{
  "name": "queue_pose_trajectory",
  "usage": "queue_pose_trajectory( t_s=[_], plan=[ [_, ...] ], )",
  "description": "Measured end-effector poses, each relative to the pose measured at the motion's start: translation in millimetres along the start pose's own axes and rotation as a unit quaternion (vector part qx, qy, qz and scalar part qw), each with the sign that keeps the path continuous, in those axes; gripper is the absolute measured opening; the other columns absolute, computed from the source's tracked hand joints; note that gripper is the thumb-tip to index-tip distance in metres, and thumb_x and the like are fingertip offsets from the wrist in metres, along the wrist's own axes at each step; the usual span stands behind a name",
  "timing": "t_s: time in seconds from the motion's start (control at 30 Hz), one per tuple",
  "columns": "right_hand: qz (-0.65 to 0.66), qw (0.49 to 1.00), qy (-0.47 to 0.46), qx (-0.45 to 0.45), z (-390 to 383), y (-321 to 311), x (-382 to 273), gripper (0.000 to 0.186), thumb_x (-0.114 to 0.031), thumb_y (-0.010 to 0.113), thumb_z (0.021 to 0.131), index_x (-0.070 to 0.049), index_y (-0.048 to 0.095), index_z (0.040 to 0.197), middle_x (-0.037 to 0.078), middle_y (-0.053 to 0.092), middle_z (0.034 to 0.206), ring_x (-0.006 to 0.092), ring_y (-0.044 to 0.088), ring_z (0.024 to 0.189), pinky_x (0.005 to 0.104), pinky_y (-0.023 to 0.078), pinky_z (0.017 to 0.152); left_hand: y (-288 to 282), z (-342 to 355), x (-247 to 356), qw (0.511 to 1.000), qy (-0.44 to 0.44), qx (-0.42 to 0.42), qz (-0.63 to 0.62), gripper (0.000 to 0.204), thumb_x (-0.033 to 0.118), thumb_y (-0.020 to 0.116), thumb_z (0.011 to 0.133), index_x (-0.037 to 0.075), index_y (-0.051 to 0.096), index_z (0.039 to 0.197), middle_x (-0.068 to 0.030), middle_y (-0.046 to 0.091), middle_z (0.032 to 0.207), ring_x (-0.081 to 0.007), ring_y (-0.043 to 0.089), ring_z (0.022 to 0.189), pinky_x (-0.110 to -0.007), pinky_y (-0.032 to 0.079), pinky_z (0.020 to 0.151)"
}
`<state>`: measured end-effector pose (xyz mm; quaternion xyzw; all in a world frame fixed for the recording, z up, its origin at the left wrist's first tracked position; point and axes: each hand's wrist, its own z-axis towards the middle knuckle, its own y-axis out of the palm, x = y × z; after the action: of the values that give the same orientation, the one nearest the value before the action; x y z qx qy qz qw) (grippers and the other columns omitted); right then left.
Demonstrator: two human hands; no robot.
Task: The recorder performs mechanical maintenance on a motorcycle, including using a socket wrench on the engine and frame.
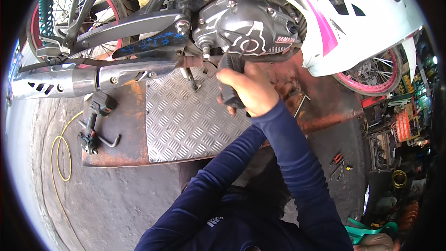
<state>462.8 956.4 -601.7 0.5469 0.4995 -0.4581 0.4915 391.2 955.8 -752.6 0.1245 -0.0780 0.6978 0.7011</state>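
Observation:
My right hand (248, 89) is closed around the black handle of a tool (231, 65). The tool points up at the grey engine cover (246, 30) of a white and pink motorcycle (353, 14). The tool's head sits just under the cover, near a bolt (206, 49). My left forearm in a dark blue sleeve (218, 172) reaches up under my right wrist. Its hand is hidden there, so what it holds does not show. The motorcycle stands on a rusty platform with a checker plate (186, 121).
A silver exhaust pipe (60, 81) runs left below the rear wheel with a pink rim (69, 14). A black power tool (95, 121) and a bent key lie on the platform. A yellow hose (60, 155) loops on the concrete. Small hand tools (338, 161) lie at right.

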Motion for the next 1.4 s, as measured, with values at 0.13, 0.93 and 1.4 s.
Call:
queue_pose_trajectory(
  t_s=[0.13,0.93,1.4],
  plan=[
    [-0.089,0.995,0.041,-0.019,19,4,-9,0.03,-0.021,0.063,0.081,0.005,0.058,0.095,0.013,0.062,0.082,0.0219,0.064,0.053,0.0296,0.045,0.033,4,8,11,0.999,-0.033,-0.001,0.024,0.044,0.004,0.064,0.057,0.008,0.052,0.099,-0.0157,0.05,0.11,-0.0377,0.051,0.107,-0.049,0.044,0.083],
    [-0.139,0.99,0.008,0.023,-2,11,-12,0.025,-0.026,0.065,0.083,-0.004,0.056,0.091,0.005,0.057,0.072,0.0092,0.051,0.049,0.0204,0.038,0.037,-26,18,28,0.903,-0.245,-0.19,-0.299,0.032,0.029,0.064,0.077,0.008,0.063,0.1,-0.0095,0.063,0.095,-0.0261,0.059,0.097,-0.044,0.034,0.101],
    [-0.107,0.993,-0.042,0.02,5,24,-10,0.026,-0.023,0.066,0.076,0.003,0.064,0.076,0.009,0.06,0.057,0.0148,0.057,0.042,0.0285,0.044,0.037,37,51,31,0.965,-0.219,0.141,0.023,0.017,0.009,0.068,0.067,0.003,0.063,0.083,-0.0143,0.052,0.104,-0.0318,0.056,0.096,-0.042,0.045,0.077]
  ],
)
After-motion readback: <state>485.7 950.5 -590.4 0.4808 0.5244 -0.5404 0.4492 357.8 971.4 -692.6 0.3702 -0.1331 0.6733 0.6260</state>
